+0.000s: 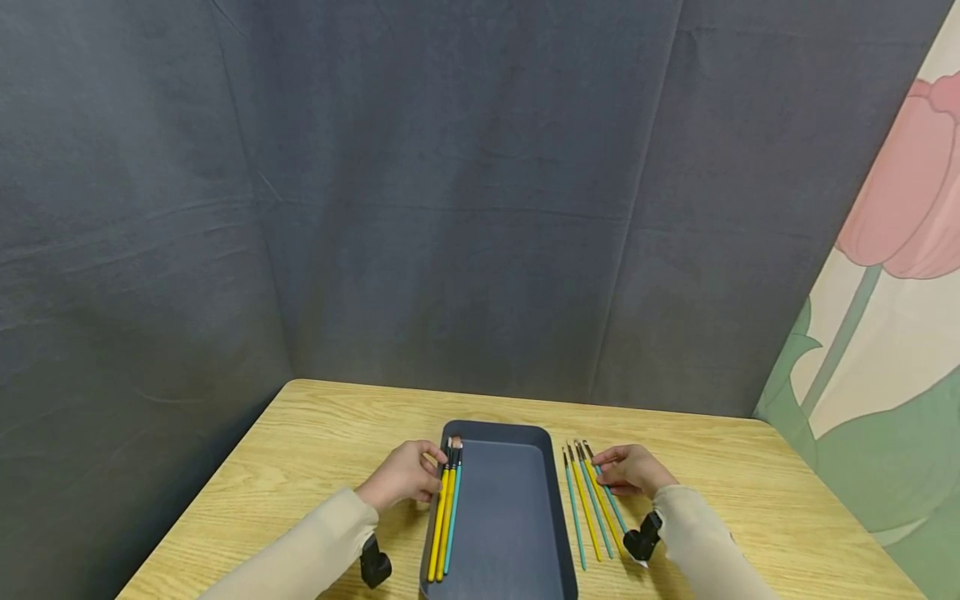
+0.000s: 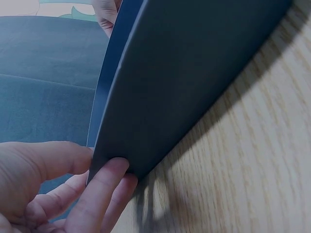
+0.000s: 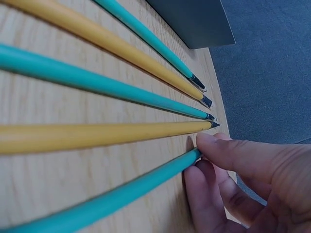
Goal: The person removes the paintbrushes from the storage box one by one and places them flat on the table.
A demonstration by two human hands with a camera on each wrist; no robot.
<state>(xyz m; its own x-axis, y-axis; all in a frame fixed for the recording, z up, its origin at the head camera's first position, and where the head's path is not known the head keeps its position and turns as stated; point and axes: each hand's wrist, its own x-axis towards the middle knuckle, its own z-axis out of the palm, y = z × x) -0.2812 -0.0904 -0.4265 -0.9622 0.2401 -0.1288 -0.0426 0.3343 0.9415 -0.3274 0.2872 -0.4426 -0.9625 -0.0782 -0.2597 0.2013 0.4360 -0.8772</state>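
A dark grey rectangular tray [image 1: 513, 517] lies on the table. My left hand [image 1: 405, 475] holds its left side, the thumb at the rim and other fingers against the outer wall [image 2: 160, 87] in the left wrist view. Along that side inside the tray lie two yellow paintbrushes [image 1: 437, 533] and a teal paintbrush [image 1: 453, 527], bristles pointing away. To the right of the tray, my right hand [image 1: 633, 471] pinches the rightmost teal paintbrush [image 3: 121, 194] near its upper end between thumb and fingers. Its bristle end is hidden by the fingers in the right wrist view.
Beside the held brush, more yellow paintbrushes [image 3: 112, 133] and teal paintbrushes [image 3: 97, 82] lie side by side on the wooden table [image 1: 337, 433]. A grey curtain [image 1: 450, 208] hangs behind the table, and a flowered cloth [image 1: 885, 350] hangs at the right.
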